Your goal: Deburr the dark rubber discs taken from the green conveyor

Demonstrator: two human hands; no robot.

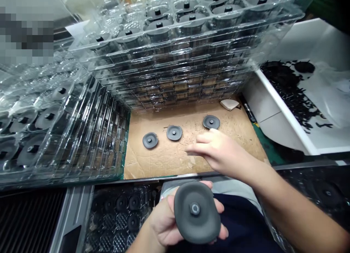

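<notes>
In my left hand (165, 223) rests a dark grey, rounded-square rubber disc (202, 227) with a small round stud at its centre, its dished face turned up. My fingers curl round its underside and right edge. Over the cardboard sheet (142, 163) my right hand (216, 149) reaches in from the right, fingers stretched out and holding nothing I can see. Closest to its fingertips lies a similar disc (212, 122). Two more, a middle disc (174, 133) and a left disc (150, 140), lie apart on the cardboard.
Behind the cardboard rises a stack of clear plastic trays (188, 59) with discs in its top pockets. Another tray stack (101, 136) stands at left. At right, a white bin (290, 110) contains small black pieces (290, 88). A black marker (248, 108) lies beside the bin.
</notes>
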